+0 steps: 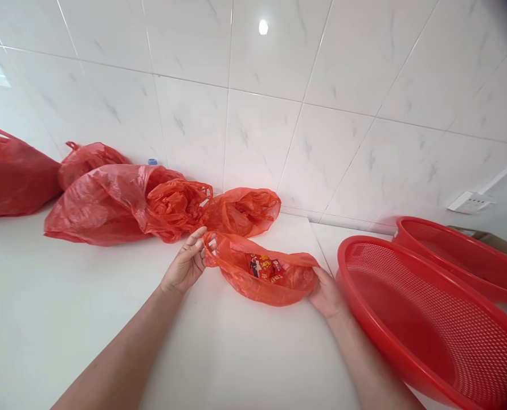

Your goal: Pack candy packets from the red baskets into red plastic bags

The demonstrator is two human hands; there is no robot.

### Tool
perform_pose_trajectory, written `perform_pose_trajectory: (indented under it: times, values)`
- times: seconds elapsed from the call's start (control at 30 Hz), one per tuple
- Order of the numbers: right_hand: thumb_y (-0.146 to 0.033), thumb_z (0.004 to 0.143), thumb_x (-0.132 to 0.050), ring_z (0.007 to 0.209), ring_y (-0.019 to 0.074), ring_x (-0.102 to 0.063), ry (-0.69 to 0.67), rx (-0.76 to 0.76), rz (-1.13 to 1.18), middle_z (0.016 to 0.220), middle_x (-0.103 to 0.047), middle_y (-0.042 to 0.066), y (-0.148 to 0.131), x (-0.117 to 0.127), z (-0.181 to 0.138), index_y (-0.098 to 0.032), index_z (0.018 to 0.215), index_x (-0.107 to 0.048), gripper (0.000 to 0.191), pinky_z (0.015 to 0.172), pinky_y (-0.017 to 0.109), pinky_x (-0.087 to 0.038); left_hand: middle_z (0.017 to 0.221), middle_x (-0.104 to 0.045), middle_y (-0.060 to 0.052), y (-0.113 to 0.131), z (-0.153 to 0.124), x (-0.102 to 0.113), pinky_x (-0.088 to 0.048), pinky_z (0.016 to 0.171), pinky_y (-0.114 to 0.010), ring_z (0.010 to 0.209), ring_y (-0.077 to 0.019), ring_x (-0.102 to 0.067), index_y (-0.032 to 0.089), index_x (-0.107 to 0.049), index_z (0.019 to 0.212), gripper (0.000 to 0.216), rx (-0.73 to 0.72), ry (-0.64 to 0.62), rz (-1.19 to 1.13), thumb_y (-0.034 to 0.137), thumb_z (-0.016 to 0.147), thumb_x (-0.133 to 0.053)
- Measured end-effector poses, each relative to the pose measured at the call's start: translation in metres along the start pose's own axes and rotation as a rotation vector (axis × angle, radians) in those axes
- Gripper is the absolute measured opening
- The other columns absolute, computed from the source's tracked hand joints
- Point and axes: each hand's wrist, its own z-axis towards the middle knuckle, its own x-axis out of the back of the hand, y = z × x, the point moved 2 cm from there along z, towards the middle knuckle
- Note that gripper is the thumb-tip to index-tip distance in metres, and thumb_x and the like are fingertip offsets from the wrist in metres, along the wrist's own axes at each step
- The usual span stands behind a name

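Note:
A thin red plastic bag (253,287) lies on the white table between my two hands, its mouth spread wide. Inside it sit a few small red candy packets (264,266) with yellow lettering. My left hand (187,259) pinches the bag's handle loop at its left end. At the right end, my right hand (325,291) grips the bag's edge, with some of its fingers hidden behind the plastic.
Several other red plastic bags (103,208) lie along the tiled wall to the left and behind. On the right stand a large red mesh basket (407,302) and a second red basket (454,256). A power socket (471,202) is near the wall's right side.

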Motion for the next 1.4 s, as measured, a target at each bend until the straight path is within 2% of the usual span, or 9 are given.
perform_pose_trajectory:
  times: [0.2, 0.33, 0.43, 0.53, 0.63, 0.73, 1.03, 1.2, 1.4]
  values:
    - [-0.052, 0.085, -0.046, 0.112, 0.0223, -0.057, 0.067, -0.045, 0.024, 0.119, -0.063, 0.003, 0.005, 0.005, 0.002, -0.027, 0.112, -0.059, 0.039, 0.088, 0.039, -0.050, 0.096, -0.065, -0.002, -0.001, 0.000, -0.003, -0.050, 0.067, -0.023, 0.074, -0.0113, -0.061, 0.023, -0.054, 0.116, 0.044, 0.003, 0.032, 0.059, 0.027, 0.074, -0.068]
    - [-0.054, 0.086, -0.043, 0.114, 0.0223, -0.056, 0.006, -0.090, 0.039, 0.128, -0.057, 0.004, 0.008, -0.005, -0.001, -0.028, 0.123, -0.051, 0.046, 0.086, 0.038, -0.051, 0.078, -0.059, -0.001, -0.006, 0.000, -0.006, -0.045, 0.058, -0.024, 0.066, -0.0134, -0.055, 0.020, -0.057, 0.105, 0.034, -0.155, 0.268, 0.379, 0.040, 0.078, -0.061]
    - [-0.057, 0.087, -0.040, 0.114, 0.0223, -0.055, -0.092, -0.118, 0.025, 0.130, -0.055, 0.004, 0.009, -0.022, -0.006, -0.029, 0.127, -0.048, 0.049, 0.087, 0.038, -0.050, 0.098, -0.058, -0.005, -0.004, -0.010, -0.023, -0.044, 0.078, -0.031, 0.095, -0.0218, -0.053, 0.023, -0.063, 0.100, 0.029, -0.477, 0.411, 0.738, 0.035, 0.074, -0.068]
    - [-0.061, 0.087, -0.037, 0.113, 0.0226, -0.056, -0.211, -0.123, -0.066, 0.129, -0.056, 0.004, 0.007, -0.041, -0.014, -0.031, 0.128, -0.048, 0.052, 0.086, 0.038, -0.050, 0.106, -0.059, -0.008, -0.008, -0.024, -0.050, -0.035, 0.097, -0.040, 0.110, -0.0296, -0.045, 0.025, -0.069, 0.090, 0.025, -0.628, 0.245, 0.927, 0.030, 0.066, -0.075]
    - [-0.061, 0.085, -0.043, 0.107, 0.0234, -0.058, -0.350, -0.134, -0.112, 0.122, -0.059, 0.008, 0.005, -0.058, -0.023, -0.026, 0.123, -0.053, 0.053, 0.086, 0.038, -0.048, 0.088, -0.065, -0.008, -0.027, -0.035, -0.072, -0.034, 0.094, -0.043, 0.094, -0.0291, -0.052, 0.027, -0.072, 0.085, 0.015, -0.495, -0.021, 1.008, 0.030, 0.070, -0.072]
    - [-0.053, 0.082, -0.055, 0.098, 0.0218, -0.060, -0.420, -0.121, -0.164, 0.112, -0.063, 0.007, 0.004, -0.067, -0.028, -0.024, 0.119, -0.056, 0.047, 0.083, 0.037, -0.048, 0.088, -0.066, -0.009, -0.052, -0.042, -0.084, -0.038, 0.085, -0.041, 0.085, -0.0269, -0.054, 0.027, -0.071, 0.092, 0.018, -0.393, -0.191, 1.108, 0.033, 0.075, -0.066]
    - [-0.033, 0.075, -0.068, 0.087, 0.0190, -0.060, -0.445, -0.102, -0.232, 0.089, -0.064, 0.002, 0.009, -0.070, -0.025, -0.021, 0.101, -0.059, 0.031, 0.078, 0.034, -0.048, 0.077, -0.058, -0.002, -0.072, -0.044, -0.080, -0.039, 0.064, -0.029, 0.071, -0.0170, -0.051, 0.023, -0.060, 0.074, 0.006, -0.207, -0.165, 1.182, 0.022, 0.077, -0.055]
    - [-0.030, 0.071, -0.070, 0.096, 0.0218, -0.060, -0.478, -0.103, -0.171, 0.100, -0.064, 0.003, 0.011, -0.072, -0.022, -0.023, 0.109, -0.058, 0.040, 0.086, 0.038, -0.047, 0.075, -0.062, -0.001, -0.076, -0.042, -0.075, -0.038, 0.058, -0.028, 0.064, -0.0158, -0.052, 0.023, -0.059, 0.081, 0.014, -0.020, -0.112, 1.112, 0.036, 0.081, -0.053]
    - [-0.029, 0.072, -0.070, 0.098, 0.0229, -0.060, -0.469, -0.087, -0.190, 0.101, -0.065, 0.005, 0.000, -0.077, -0.028, -0.021, 0.113, -0.057, 0.044, 0.088, 0.040, -0.046, 0.068, -0.060, 0.000, -0.087, -0.043, -0.074, -0.037, 0.057, -0.028, 0.061, -0.0151, -0.051, 0.023, -0.062, 0.080, 0.010, 0.033, -0.164, 1.152, 0.029, 0.078, -0.055]
